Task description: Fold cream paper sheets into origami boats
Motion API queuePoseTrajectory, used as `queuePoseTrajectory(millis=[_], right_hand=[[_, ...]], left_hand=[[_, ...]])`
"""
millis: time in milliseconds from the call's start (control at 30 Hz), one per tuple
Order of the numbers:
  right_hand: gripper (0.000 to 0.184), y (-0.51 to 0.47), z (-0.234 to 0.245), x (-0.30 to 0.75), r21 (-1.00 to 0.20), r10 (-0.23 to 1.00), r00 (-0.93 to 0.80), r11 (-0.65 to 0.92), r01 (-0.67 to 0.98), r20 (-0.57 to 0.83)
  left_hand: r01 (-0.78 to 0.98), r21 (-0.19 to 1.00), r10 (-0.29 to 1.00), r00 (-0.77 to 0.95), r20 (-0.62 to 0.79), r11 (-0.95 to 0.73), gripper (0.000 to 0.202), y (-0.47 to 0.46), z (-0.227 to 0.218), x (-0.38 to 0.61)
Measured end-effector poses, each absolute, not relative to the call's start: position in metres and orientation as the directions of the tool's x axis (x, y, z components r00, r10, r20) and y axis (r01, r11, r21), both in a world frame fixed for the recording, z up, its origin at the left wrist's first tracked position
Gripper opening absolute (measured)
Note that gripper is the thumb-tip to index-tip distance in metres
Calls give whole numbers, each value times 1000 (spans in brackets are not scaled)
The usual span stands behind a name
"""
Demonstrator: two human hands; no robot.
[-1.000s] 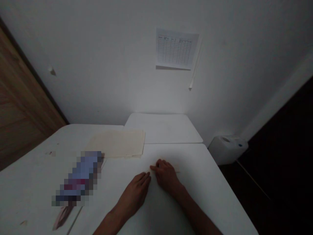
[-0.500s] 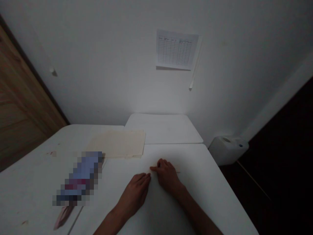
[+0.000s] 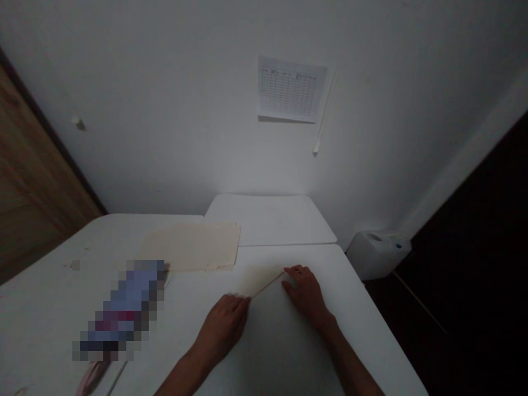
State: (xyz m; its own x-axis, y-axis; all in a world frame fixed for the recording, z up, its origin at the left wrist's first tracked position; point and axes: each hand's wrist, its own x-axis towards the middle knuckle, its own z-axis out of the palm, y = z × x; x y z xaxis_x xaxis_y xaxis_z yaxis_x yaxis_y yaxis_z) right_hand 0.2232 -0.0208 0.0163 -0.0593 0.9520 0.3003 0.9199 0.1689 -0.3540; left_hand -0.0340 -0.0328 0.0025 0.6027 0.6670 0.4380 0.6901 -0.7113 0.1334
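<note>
A small cream sheet of paper (image 3: 260,279) lies on the white table between my hands. Its near edge runs as a straight slanted line from one hand to the other. My left hand (image 3: 225,324) has its fingers pressed together on the paper's lower left corner, the tips partly hidden from view. At the upper right end of that edge, my right hand (image 3: 306,291) touches the paper with its forward fingertips. The right thumb stands apart from those fingers, with a gap between.
Larger cream sheets (image 3: 193,247) lie at the back left of the table (image 3: 350,341). A blurred-out blue object (image 3: 124,308) with a pink strap (image 3: 93,377) is on the left. Beyond the right edge stands a white plastic container (image 3: 377,256). A printed chart (image 3: 291,91) hangs on the wall.
My right hand has moved right, away from my left hand, and its thumb has come apart from the paper. More of the sheet and its slanted edge now shows.
</note>
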Motion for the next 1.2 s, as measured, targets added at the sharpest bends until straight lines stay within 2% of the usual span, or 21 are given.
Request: queuePoseTrajectory(millis=[167, 267, 667, 1067, 1200], right_hand=[[30, -9, 15, 219, -399, 944, -53, 188, 898, 325], [31, 4, 14, 216, -430, 941, -41, 192, 882, 335], [37, 16, 13, 211, -527, 969, -29, 158, 835, 245], [48, 18, 9, 214, -586, 956, -128, 266, 766, 265], [53, 24, 11, 216, -587, 934, -181, 336, 736, 307]], left_hand=[[780, 202, 804, 553, 221, -592, 33, -1, 12, -14], [810, 141, 822, 558, 112, -569, 31, 13, 19, 2], [740, 115, 747, 639, 185, -662, 20, 20, 16, 19], [738, 127, 746, 638, 189, -663, 17, 22, 14, 24], [721, 179, 742, 633, 222, -669, 16, 23, 12, 23]])
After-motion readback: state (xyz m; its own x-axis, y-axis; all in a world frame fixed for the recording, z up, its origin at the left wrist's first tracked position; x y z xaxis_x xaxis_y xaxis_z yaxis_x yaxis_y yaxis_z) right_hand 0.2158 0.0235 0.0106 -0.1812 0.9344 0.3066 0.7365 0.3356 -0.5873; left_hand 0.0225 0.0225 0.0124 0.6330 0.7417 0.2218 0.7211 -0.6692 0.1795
